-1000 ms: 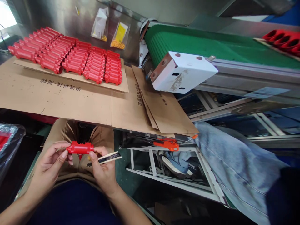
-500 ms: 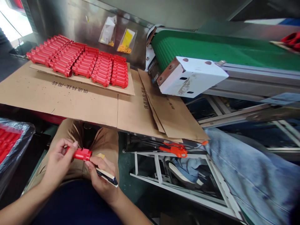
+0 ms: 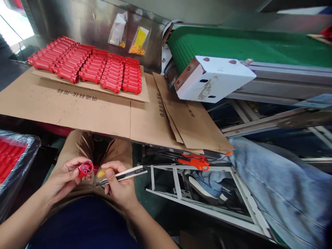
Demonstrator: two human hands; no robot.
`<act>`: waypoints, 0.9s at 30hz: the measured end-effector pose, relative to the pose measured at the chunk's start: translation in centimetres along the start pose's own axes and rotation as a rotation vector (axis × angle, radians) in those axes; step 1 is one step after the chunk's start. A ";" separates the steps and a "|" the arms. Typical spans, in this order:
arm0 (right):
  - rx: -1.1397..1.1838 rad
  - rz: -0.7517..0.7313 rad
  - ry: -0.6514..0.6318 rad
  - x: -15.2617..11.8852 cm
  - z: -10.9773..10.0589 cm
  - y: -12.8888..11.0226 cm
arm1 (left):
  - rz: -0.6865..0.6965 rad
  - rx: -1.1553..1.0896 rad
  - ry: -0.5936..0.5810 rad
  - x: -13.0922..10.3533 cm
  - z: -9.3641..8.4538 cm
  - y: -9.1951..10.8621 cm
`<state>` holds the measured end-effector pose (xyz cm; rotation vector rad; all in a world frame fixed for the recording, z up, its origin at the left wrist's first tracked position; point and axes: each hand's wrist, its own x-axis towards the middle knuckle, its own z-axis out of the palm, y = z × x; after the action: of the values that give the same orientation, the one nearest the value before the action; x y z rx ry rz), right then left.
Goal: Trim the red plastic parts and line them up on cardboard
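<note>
My left hand (image 3: 63, 180) is closed around a red plastic tubular part (image 3: 85, 168). The part's open end faces up toward me, showing ribs inside. Just to the right, my right hand (image 3: 120, 185) grips a utility knife (image 3: 124, 175) with a cream and black handle. Its blade end points left, toward the red part, with a small gap between them. A yellow finger cot (image 3: 103, 172) appears to cover one fingertip of my right hand. Both hands are above my lap, below the table edge.
Rows of red parts (image 3: 89, 65) lie on cardboard (image 3: 109, 119). A plastic-lined bin (image 3: 33, 141) with red parts stands left. Two small bags (image 3: 140, 40) lie behind. A green conveyor (image 3: 220, 45) with a white bracket (image 3: 215, 79), orange-handled tool (image 3: 195, 162) and another person's jeans (image 3: 280, 193) are right.
The red part has turned from lying sideways to showing its open end. My right hand has moved slightly away from it, and the knife has swung so its handle points up and right.
</note>
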<state>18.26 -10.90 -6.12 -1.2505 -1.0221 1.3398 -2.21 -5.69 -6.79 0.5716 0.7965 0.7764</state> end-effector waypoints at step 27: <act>-0.430 -0.052 -0.281 1.1 0.9 -0.7 | 0.273 -0.024 0.190 -0.2 1.1 -0.1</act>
<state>17.49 -9.64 -5.52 -1.3559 -1.5938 1.3207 -1.41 -6.13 -6.17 0.5984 0.8922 1.1023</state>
